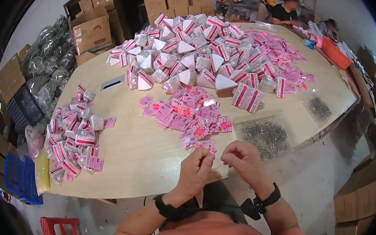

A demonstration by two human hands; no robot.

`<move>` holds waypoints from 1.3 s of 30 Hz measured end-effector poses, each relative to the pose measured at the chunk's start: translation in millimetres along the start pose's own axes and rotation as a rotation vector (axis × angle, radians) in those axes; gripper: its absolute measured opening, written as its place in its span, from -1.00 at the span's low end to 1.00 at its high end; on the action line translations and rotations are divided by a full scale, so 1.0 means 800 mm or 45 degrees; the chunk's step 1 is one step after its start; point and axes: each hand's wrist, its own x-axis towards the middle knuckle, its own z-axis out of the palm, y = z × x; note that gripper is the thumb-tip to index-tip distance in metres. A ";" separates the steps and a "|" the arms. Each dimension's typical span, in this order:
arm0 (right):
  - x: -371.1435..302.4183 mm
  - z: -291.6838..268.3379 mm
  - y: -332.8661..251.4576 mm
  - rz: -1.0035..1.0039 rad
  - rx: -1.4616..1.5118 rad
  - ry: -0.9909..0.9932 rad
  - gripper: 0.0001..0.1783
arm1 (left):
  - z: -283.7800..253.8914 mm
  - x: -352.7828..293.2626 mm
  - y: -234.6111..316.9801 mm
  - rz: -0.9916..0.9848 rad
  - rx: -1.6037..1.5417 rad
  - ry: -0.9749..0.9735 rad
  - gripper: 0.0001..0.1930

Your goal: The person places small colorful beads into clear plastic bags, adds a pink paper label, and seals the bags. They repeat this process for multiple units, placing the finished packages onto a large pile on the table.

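Note:
My left hand point(198, 166) and my right hand point(245, 161) are raised over the table's near edge, a short gap apart. Each has its fingers pinched together; whatever sits in the fingertips is too small to make out. Just beyond the left hand lies a heap of pink printed tags point(181, 112), some with thin loops of string. Beside the right hand is a shallow clear tray point(239, 127) of small metal pins point(266, 138). Farther back rises a large pile of glittery, wedge-shaped pieces point(193, 51) with pink-and-white striped bands.
At the left of the table point(126, 165) is a pile of striped pieces with pink tags point(75, 137). More pink tags point(277, 49) and metal pins point(319, 108) lie at the right. Cartons point(91, 32), blue crates point(22, 177) and a red stool point(60, 227) surround it. People point(286, 12) sit beyond.

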 end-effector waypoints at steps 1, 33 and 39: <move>-0.002 0.005 0.004 0.004 0.063 0.018 -0.91 | 0.004 -0.004 -0.009 -0.005 -0.052 0.004 -0.87; 0.030 0.075 0.020 -0.199 0.333 0.228 -0.91 | -0.081 0.050 -0.004 -0.270 -0.302 0.030 -0.90; 0.033 0.089 0.025 -0.277 0.129 0.331 -0.93 | -0.066 0.025 0.004 -0.177 -0.173 -0.055 -0.90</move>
